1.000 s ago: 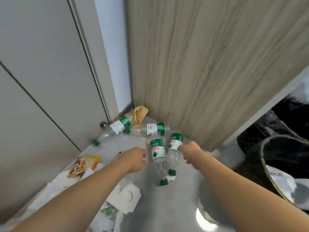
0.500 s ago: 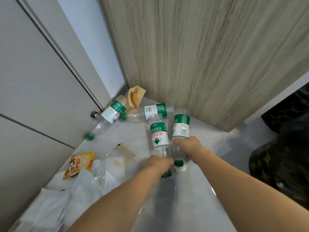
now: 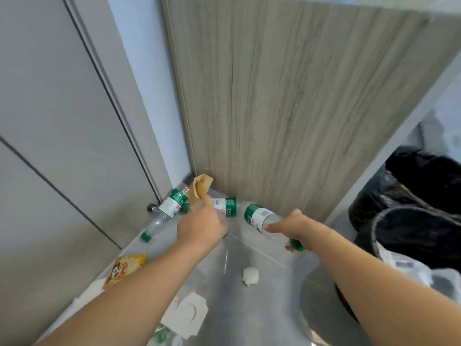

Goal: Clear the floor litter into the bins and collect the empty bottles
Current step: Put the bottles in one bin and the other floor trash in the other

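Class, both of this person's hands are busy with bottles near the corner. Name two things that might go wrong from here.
1. The right hand grips its bottle near the green cap, body sticking out; it might slip or swing.
2. The crumpled tissue and white paper pieces lie on the glossy floor underfoot; stepping there may cause a slip.

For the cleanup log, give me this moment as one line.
right hand: holding bottle | left hand: grasp unclear | floor: two bottles, scraps | bins: right

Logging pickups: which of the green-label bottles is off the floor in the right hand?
The bottle in the right hand, its green cap toward the wrist. The bottle by the door and the bottle in the corner lie on the floor.
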{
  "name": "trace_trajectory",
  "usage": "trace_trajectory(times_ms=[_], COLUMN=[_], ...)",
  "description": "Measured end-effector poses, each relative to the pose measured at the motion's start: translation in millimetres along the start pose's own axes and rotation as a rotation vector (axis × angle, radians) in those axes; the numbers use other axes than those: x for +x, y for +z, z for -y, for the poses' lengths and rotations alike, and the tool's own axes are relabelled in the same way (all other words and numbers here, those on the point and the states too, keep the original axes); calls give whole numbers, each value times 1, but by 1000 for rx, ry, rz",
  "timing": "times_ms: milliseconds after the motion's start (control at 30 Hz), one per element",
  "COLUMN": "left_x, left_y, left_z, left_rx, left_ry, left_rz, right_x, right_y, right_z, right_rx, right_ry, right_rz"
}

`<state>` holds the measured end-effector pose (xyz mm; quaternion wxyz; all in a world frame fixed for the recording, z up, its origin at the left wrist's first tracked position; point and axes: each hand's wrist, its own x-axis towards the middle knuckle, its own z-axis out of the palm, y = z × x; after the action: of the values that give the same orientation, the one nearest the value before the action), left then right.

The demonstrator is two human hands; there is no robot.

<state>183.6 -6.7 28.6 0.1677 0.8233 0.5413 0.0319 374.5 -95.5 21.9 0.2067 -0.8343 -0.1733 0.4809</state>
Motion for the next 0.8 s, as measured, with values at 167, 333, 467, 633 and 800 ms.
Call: trace_trajectory(times_ms=[167,333,467,633,800], left_x=[-21,-50,-62,-64,-45], left_y=[-85,-139,-160,-158,-125], left_z=[-77,-173,-251,-349,-424], left_rx=[22,-100,-156,-224,-232], left_ry=[214,370,471,588,695], left_rz=[-170,-274,-308,-306,-283], right_x=[-70,-127,-157,-165,-140], right_y=[-111,-216,-293,-375,-425], right_z=[32,35,20,-14,-48], right_rx=[-321,-409,-429,-417,-469], right_ry=[-37,-95,-104,-122,-187], right_rz=[73,15,-125,-326,-498])
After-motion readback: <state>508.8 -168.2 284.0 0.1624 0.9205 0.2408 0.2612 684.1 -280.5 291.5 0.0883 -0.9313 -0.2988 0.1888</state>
